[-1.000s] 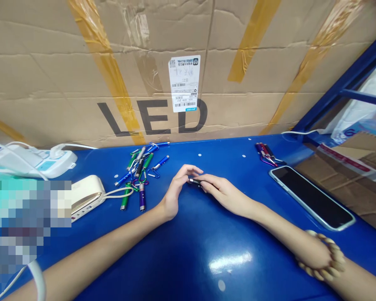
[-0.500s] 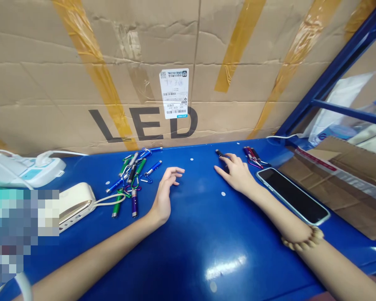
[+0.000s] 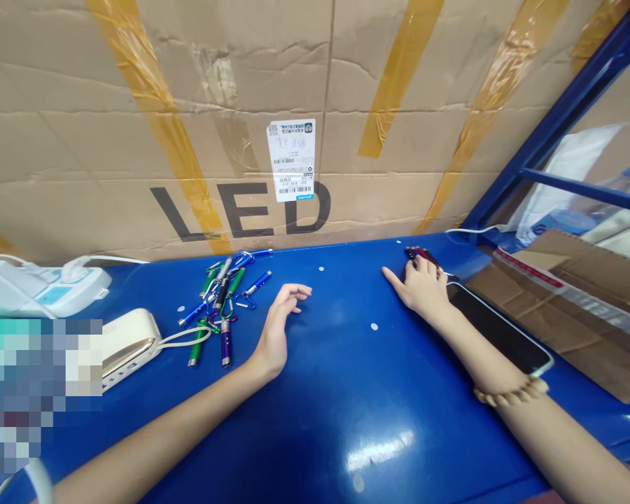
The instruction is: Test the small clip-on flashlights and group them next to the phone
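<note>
My left hand (image 3: pixel 281 329) rests on its edge on the blue tabletop, fingers loosely bent and apart, holding nothing. Left of it lies a loose pile of small metal keychain flashlights with carabiner clips: a purple one (image 3: pixel 226 343), a green one (image 3: pixel 196 348), a blue one (image 3: pixel 257 283) and several others. My right hand (image 3: pixel 423 288) lies palm down at the right, its thumb stretched out to the side. Its fingertips are at a small group of dark and red flashlights (image 3: pixel 423 253), which they partly cover. What lies under the palm is hidden.
A phone (image 3: pixel 496 329) lies beside my right wrist, near a flattened cardboard piece (image 3: pixel 572 308). At left are a white power bank (image 3: pixel 131 343) with a cord loop and a power strip (image 3: pixel 63 287). A large taped carton (image 3: pixel 189 140) stands behind the blue table (image 3: pixel 315 420).
My right hand has moved right, from the single black flashlight to the dark and red group. The black flashlight no longer shows at its former spot. My left hand stays put.
</note>
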A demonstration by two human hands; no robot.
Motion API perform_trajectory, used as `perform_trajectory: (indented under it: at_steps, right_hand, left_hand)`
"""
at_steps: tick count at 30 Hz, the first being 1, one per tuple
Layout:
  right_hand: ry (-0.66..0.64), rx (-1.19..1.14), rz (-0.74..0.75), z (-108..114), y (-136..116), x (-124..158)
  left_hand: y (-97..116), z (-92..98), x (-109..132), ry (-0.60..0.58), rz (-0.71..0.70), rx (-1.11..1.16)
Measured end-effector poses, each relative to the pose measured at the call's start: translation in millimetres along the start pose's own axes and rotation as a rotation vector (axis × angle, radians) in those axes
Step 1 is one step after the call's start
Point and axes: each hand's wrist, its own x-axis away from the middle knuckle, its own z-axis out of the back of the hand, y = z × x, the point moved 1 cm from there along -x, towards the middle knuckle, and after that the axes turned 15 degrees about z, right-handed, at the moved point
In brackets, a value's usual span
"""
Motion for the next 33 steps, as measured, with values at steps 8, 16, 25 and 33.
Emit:
perform_trajectory:
  at_steps: [8, 16, 25, 33]
  right_hand:
    - [-0.002, -0.001, -0.02, 3, 4, -2]
    - [0.203, -0.035, 0.163, 15, -7, -1]
    - [0.329, -0.143, 0.341, 25, -16, 0]
    - [0.313, -0.298, 0.481, 23, -30, 4]
  left_hand:
    - [2, -1.5, 0, 0.025, -0.043, -0.146]
    - [2, -2.9, 4, 0.216, -0.26, -0.956]
    - [6, 21.9, -15, 0.438, -0.085, -1.339]
    - [4, 8.0, -9, 0.159, -0.195, -1.033]
